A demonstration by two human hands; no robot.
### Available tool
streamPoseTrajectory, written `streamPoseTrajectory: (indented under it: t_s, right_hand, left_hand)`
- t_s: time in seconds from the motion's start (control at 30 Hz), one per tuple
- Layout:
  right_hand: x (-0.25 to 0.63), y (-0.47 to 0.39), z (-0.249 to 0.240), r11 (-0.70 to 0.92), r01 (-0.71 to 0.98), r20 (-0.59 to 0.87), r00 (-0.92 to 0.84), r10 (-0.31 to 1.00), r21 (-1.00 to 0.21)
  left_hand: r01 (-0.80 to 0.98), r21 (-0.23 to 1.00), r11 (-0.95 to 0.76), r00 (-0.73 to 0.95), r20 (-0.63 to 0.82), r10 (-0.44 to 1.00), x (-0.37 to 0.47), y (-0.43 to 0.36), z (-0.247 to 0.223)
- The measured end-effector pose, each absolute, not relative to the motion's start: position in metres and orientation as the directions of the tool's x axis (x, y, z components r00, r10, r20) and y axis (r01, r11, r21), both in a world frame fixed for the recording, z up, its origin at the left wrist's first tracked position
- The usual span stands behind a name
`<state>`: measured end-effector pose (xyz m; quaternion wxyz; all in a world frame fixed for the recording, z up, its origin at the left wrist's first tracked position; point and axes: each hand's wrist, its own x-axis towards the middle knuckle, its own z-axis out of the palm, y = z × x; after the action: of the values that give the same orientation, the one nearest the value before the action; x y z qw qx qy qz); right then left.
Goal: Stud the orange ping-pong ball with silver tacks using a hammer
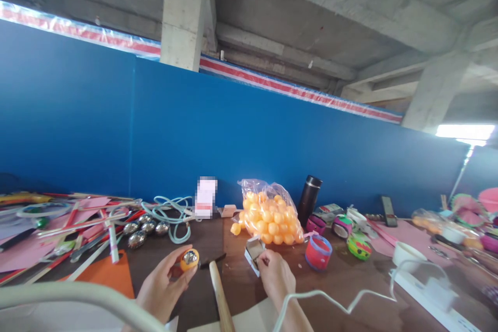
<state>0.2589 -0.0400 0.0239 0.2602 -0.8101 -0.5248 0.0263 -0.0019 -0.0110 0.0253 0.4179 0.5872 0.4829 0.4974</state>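
Left hand (165, 284) pinches an orange ball with a shiny metallic centre (190, 259), above the brown table (155, 264). A clear plastic bag (268, 187) bulges with orange balls. Right hand (275, 272), fingertips together, reaches into a small open box (252, 259); its contents are hard to make out. A red-and-blue cup (318, 253) stands beyond.

the round piece (189, 259) is orange around a shiny silver middle; the small box (252, 262) is white outside; the bagged balls (268, 220) are yellow-orange; the partition (233, 129) is plain blue, the sheeting (272, 84) striped red, white and blue; the tabletop (330, 290) is brown, the flask (309, 199) black with a silvery band
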Motion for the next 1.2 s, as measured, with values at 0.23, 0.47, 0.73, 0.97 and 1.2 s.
streamPoseTrajectory:
  t_s: [0.23,0.47,0.73,0.97,1.2]
  right_hand:
    - [0.258,-0.038,0.026,-0.332,0.831,0.225,0.463,0.857,-0.446]
    - [0.258,-0.037,0.025,-0.324,0.838,0.222,0.45,0.865,-0.439]
    - [0.258,-0.036,0.021,-0.319,0.845,0.248,0.449,0.858,-0.429]
    - [0.266,-0.036,0.023,-0.361,0.828,0.266,0.498,0.826,-0.429]
    - [0.267,-0.035,0.021,-0.368,0.834,0.247,0.49,0.836,-0.411]
  left_hand:
    - [0.207,0.958,-0.196,0.066,0.187,0.98,-0.002,-0.013,0.026]
    - [0.26,0.949,-0.179,0.049,0.172,0.984,0.0,-0.015,0.032]
    - [0.253,0.948,-0.192,0.039,0.189,0.981,0.0,-0.015,0.03]
    - [0.274,0.932,-0.239,0.031,0.239,0.97,-0.002,-0.013,0.028]
    - [0.309,0.924,-0.224,0.054,0.218,0.974,-0.002,-0.013,0.028]
